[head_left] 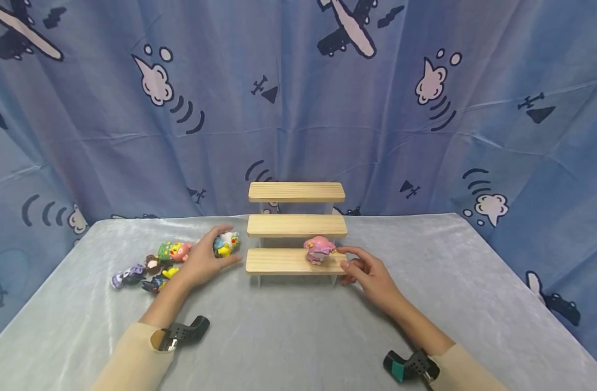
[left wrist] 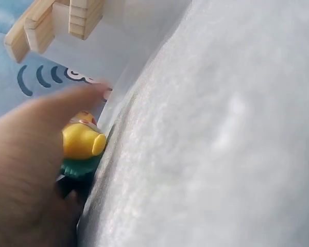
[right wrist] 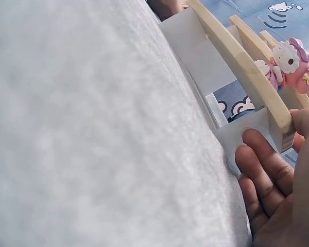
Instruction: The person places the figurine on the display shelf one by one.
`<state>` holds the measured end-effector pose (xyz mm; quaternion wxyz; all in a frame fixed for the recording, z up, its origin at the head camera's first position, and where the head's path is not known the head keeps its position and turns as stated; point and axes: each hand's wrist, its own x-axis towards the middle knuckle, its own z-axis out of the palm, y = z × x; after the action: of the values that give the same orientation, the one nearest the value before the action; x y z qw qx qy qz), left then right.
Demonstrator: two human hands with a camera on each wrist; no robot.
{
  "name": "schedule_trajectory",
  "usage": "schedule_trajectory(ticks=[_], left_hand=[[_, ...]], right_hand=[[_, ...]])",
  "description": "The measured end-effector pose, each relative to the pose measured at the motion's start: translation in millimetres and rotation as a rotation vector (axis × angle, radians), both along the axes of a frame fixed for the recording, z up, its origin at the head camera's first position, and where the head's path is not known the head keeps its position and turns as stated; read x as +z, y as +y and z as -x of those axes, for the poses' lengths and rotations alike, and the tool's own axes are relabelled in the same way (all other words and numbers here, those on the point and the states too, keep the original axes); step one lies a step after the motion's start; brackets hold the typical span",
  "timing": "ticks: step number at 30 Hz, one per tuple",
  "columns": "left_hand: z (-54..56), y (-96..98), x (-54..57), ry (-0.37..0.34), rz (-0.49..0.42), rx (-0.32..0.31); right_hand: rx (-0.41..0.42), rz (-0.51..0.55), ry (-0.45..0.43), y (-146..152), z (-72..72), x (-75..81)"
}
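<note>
Left hand's grip (head_left: pixel 205 260) spread around a yellow-and-blue toy figurine (head_left: pixel 225 247) on the surface (head_left: pixel 288 331).
Right hand's grip (head_left: pixel 371 277) pinches the lowest tier (head_left: pixel 276 262) of a wooden display stand (head_left: pixel 296 225), near an upright pink figurine (head_left: pixel 319 250).

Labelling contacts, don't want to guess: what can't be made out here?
Left hand: its grip on the yellow figure; the hand's back hides the inner fingers in the head view, and the extended digit is blurred in left wrist.
Yellow figure's other side: behind the hand, left wrist.
Pink figure: feet hidden by the lowest shelf, right wrist.
Purple figure: details too small, head.
</note>
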<state>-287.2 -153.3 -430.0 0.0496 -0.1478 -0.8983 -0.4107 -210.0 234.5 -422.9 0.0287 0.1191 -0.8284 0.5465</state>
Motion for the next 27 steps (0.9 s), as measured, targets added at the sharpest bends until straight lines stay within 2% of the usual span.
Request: schedule_trajectory(ticks=[7, 10, 16, 20, 27], left_hand=[[-2.6, 2.1, 3.1, 0.049, 0.003, 0.202], [-4.0, 2.5, 6.8, 0.040, -0.001, 0.248], [-3.6, 3.5, 11.0, 0.000, -0.056, 0.283], [-4.1, 3.6, 13.7, -0.025, -0.058, 0.286], [-4.0, 4.2, 15.8, -0.009, -0.071, 0.270]], right_hand=[[0.002, -0.007, -0.004, -0.2, 0.0, -0.2], [0.009, -0.004, 0.000, -0.2, 0.7, -0.4], [0.021, 0.031, 0.015, 0.9, 1.3, -0.5], [0.025, 0.033, 0.019, 0.9, 0.9, -0.4], [0.022, 0.024, 0.015, -0.2, 0.0, 0.3]])
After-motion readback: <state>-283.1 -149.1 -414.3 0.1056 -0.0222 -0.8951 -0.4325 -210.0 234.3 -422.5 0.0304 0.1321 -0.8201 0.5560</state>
